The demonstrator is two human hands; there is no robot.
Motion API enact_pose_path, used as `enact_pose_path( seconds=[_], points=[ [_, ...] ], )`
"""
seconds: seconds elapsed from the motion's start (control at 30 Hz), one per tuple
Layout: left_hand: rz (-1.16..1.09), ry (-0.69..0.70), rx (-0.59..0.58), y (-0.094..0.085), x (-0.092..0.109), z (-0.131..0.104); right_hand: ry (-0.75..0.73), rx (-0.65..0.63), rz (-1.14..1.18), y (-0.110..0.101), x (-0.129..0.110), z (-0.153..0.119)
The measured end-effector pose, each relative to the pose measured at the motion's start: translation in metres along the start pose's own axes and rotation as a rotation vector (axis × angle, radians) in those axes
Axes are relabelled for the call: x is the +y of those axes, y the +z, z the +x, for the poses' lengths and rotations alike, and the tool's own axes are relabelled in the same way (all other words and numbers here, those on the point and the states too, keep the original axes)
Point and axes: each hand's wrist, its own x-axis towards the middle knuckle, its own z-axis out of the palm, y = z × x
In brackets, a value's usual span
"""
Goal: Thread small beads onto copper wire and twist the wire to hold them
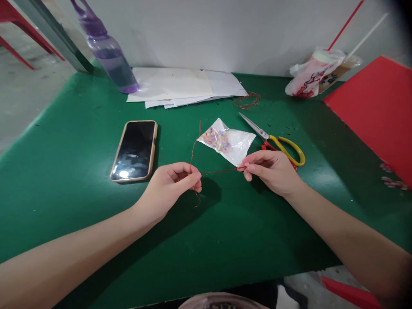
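A thin red cord (220, 171) is stretched between my two hands above the green table. My left hand (176, 180) pinches it between thumb and fingers, and loose lengths stick out above and below that grip. My right hand (268, 169) pinches the other end, where a small pale spot, perhaps a bead, shows at the fingertips. Just beyond the hands lies a small clear-and-white packet (225, 139) of colourful beads. Scissors (273, 139) with yellow and red handles rest behind my right hand, their blades pointing away to the left.
A phone (134, 150) lies left of the packet. Farther back are a purple water bottle (112, 60), white papers (180, 83) and a coil of red cord (247, 101). Drink cups (317, 73) with straws stand back right, near a red board (376, 116).
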Motion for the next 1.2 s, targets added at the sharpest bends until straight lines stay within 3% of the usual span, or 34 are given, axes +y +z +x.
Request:
enact_pose_path(
  seconds=[0.43,0.63,0.87,1.2],
  points=[
    [0.025,-0.002,0.010,0.001,0.001,0.000,-0.019,0.023,-0.036,0.000,-0.001,0.000],
    [0.104,0.015,-0.055,0.001,0.002,-0.001,-0.040,0.055,-0.039,0.003,-0.003,-0.001],
    [0.116,0.023,-0.096,0.004,0.002,-0.002,-0.088,0.182,-0.099,0.010,-0.004,-0.003],
    [0.078,0.142,0.016,0.008,-0.006,0.000,0.122,0.304,0.015,0.017,0.000,-0.004]
  ],
)
